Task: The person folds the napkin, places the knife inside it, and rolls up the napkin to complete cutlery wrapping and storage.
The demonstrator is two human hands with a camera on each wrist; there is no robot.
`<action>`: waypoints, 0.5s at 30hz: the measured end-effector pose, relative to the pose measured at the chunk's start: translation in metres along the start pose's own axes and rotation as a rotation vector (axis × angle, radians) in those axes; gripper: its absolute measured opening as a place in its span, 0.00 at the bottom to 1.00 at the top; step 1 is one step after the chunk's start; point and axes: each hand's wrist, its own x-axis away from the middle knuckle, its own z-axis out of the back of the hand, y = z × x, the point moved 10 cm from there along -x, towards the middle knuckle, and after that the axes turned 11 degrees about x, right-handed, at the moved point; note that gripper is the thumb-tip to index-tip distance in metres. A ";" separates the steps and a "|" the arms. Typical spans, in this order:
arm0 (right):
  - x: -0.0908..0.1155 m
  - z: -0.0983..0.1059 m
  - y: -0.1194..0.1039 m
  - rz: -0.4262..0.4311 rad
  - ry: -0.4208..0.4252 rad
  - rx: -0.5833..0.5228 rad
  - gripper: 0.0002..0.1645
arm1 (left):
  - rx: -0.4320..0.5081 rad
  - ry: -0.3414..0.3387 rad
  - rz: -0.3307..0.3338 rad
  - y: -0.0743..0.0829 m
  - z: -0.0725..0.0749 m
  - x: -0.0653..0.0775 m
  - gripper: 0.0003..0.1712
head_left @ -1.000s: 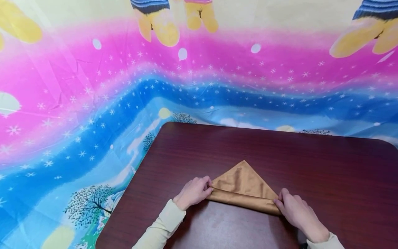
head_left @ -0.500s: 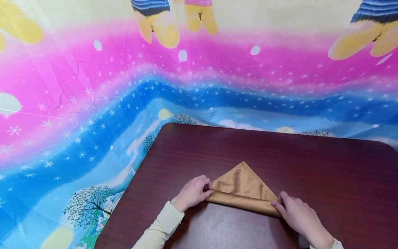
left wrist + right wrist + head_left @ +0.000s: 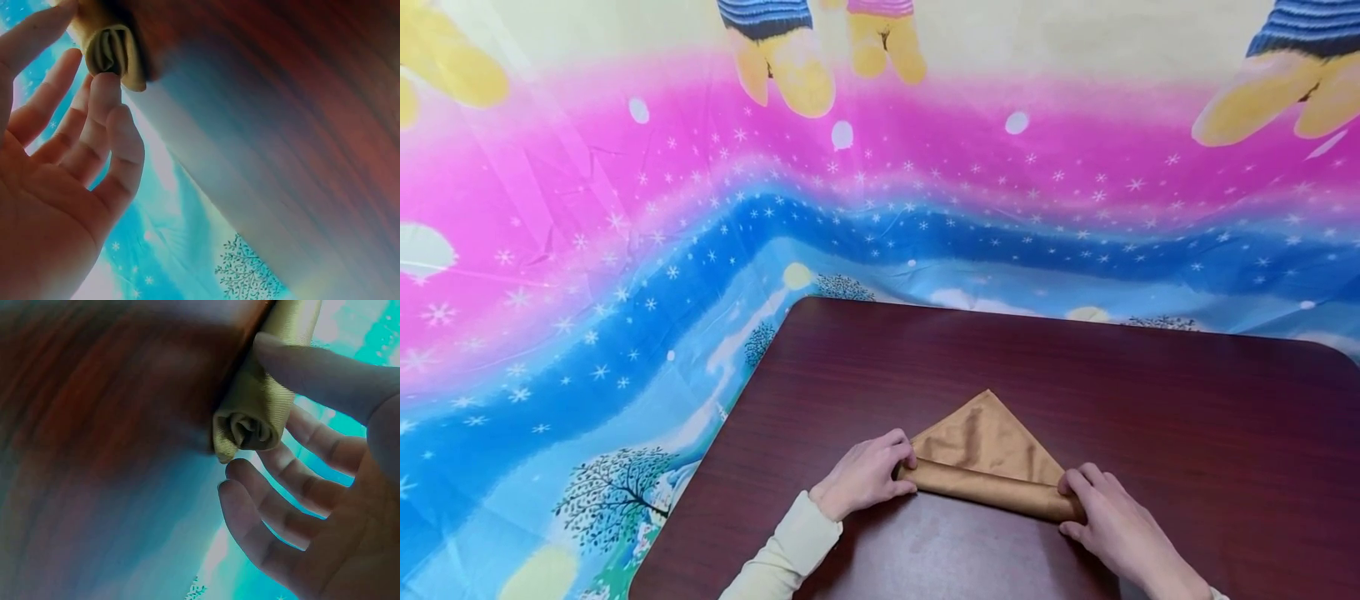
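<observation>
A shiny golden-brown cloth point(image 3: 981, 433) lies on the table with its near side rolled into a tube point(image 3: 992, 489) and a flat triangle pointing away from me. My left hand point(image 3: 865, 473) holds the tube's left end, thumb on the near side and fingers over the top. At the other end, my right hand point(image 3: 1116, 518) grips the tube the same way. Both wrist views show the spiral layers of the roll, at its left end point(image 3: 111, 53) and right end point(image 3: 253, 428). The fingertips partly cover both ends.
The dark red-brown table point(image 3: 880, 350) has rounded corners and a glossy top. Behind it and along its left side hangs a colourful printed backdrop point(image 3: 925, 167) with snowflakes and trees. Pale sleeves point(image 3: 797, 537) reach in from the bottom.
Both thumbs have shifted from on top of the roll down to its near side, with the fingers now over it. The roll and triangle have hardly moved.
</observation>
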 end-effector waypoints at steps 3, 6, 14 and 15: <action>0.000 -0.002 0.001 -0.004 0.000 -0.002 0.27 | -0.023 -0.003 -0.012 0.000 -0.002 0.000 0.18; 0.000 -0.004 0.002 -0.008 -0.003 -0.001 0.27 | -0.055 0.003 -0.034 0.000 -0.003 0.000 0.19; 0.001 -0.002 0.001 0.011 0.038 0.026 0.26 | -0.133 -0.014 -0.058 0.003 -0.005 -0.001 0.20; 0.001 -0.002 0.002 0.010 0.039 0.028 0.26 | -0.143 -0.020 -0.057 0.003 -0.006 -0.001 0.20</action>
